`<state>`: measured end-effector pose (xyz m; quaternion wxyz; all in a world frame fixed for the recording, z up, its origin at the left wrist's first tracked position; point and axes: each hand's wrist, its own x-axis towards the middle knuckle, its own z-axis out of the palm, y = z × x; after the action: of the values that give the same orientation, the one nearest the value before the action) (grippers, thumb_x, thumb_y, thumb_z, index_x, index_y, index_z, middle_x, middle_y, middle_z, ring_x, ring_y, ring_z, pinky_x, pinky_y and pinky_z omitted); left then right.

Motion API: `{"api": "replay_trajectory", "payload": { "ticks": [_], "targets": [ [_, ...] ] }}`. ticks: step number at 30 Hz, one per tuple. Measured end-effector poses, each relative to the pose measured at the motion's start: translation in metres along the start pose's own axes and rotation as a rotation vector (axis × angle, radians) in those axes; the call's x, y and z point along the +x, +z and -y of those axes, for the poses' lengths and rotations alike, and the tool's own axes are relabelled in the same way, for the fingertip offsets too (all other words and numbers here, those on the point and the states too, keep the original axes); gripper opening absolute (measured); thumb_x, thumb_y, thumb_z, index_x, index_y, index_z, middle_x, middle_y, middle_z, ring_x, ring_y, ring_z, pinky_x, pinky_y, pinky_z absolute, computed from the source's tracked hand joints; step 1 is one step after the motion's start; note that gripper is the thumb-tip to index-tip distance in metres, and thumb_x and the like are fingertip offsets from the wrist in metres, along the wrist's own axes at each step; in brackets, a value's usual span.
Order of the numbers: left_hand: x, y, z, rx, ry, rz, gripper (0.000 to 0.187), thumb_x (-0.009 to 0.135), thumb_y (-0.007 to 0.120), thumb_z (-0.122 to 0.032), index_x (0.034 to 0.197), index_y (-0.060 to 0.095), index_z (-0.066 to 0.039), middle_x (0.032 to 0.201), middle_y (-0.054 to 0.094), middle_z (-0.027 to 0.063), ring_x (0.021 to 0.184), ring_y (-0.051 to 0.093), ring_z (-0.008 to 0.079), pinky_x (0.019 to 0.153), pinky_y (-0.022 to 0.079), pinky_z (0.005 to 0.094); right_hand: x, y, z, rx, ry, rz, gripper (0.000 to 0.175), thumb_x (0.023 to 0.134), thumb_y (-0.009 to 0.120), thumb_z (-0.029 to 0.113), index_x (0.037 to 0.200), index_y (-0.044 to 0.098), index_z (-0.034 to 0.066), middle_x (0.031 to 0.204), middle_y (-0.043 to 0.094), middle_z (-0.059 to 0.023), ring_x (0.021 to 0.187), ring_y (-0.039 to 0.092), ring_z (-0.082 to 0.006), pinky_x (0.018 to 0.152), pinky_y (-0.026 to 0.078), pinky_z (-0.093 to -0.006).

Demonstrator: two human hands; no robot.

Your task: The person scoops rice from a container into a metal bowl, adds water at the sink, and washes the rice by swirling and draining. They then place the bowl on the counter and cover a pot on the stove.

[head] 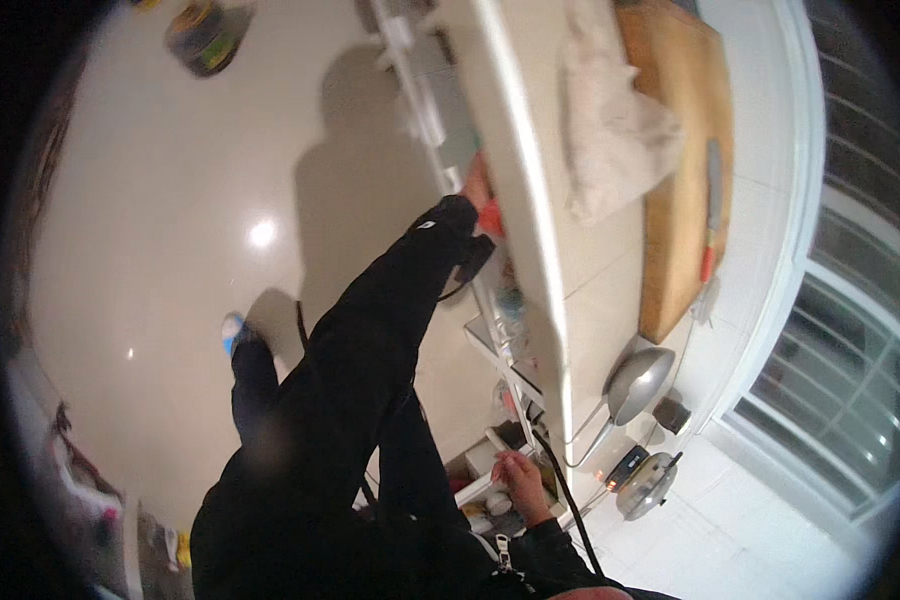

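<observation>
My left arm in a black sleeve stretches across to the space under the countertop's front edge [529, 187]. At its end, my left hand [477, 180] is blurred and partly hidden by the cuff and the edge; its grip cannot be made out. Just below that hand shows something red [490, 218]. A small black box-like thing [475, 259] with a cord hangs by the cuff. My right hand [521, 482] hovers over an open drawer or shelf [471, 491] of jars and packets, fingers loosely bent, nothing seen in it.
On the countertop lie a pale cloth or bag [615, 127], a thick wooden cutting board [679, 247], a red-handled knife [712, 202], a metal wok or ladle-like pan [640, 386] and a glass-lidded electric cooker [647, 484]. A dark cable [570, 495] crosses near my right hand. A dark container [204, 41] stands on the floor.
</observation>
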<state>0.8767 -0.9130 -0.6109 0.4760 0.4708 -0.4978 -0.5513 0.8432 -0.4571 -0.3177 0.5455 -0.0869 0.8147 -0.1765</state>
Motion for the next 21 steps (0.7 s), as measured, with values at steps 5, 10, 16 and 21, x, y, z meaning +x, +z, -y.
{"api": "replay_trajectory", "payload": {
  "ticks": [5,10,16,21],
  "targets": [
    [0.015,0.023,0.025,0.083,-0.087,-0.004,0.032,0.086,0.060,-0.017,0.113,0.057,-0.002,0.099,0.063,0.0085,0.085,0.061,0.0264,0.081,0.050,0.0383,0.004,-0.016,-0.006,0.269,0.122,0.040,0.028,0.099,0.046,0.022,0.114,0.054,-0.0013,0.087,0.060,-0.0062,0.080,0.060,-0.0161,0.075,0.049,-0.0293],
    [0.018,0.021,0.030,0.119,-0.133,-0.021,0.033,0.085,0.062,-0.018,0.113,0.056,-0.002,0.099,0.062,0.0082,0.085,0.060,0.0252,0.080,0.049,0.0374,0.012,-0.026,-0.009,0.295,0.095,0.099,0.029,0.098,0.048,0.019,0.118,0.054,-0.0006,0.091,0.062,-0.0056,0.081,0.060,-0.0127,0.076,0.049,-0.0254],
    [0.031,0.015,0.040,0.128,-0.155,-0.055,0.035,0.084,0.063,-0.019,0.113,0.055,-0.001,0.098,0.061,0.0078,0.085,0.059,0.0237,0.079,0.049,0.0364,0.017,-0.027,-0.018,0.260,0.126,0.088,0.027,0.098,0.049,0.018,0.115,0.055,-0.0012,0.089,0.061,-0.0046,0.079,0.059,-0.0123,0.074,0.049,-0.0250],
    [0.037,0.013,0.046,0.134,-0.172,-0.071,0.037,0.084,0.065,-0.021,0.113,0.054,-0.001,0.098,0.060,0.0075,0.086,0.058,0.0225,0.079,0.048,0.0356,0.021,-0.024,-0.014,0.244,0.160,0.080,0.026,0.096,0.053,0.020,0.112,0.058,0.0005,0.084,0.059,-0.0016,0.075,0.055,-0.0089,0.068,0.046,-0.0223]
  ]
}}
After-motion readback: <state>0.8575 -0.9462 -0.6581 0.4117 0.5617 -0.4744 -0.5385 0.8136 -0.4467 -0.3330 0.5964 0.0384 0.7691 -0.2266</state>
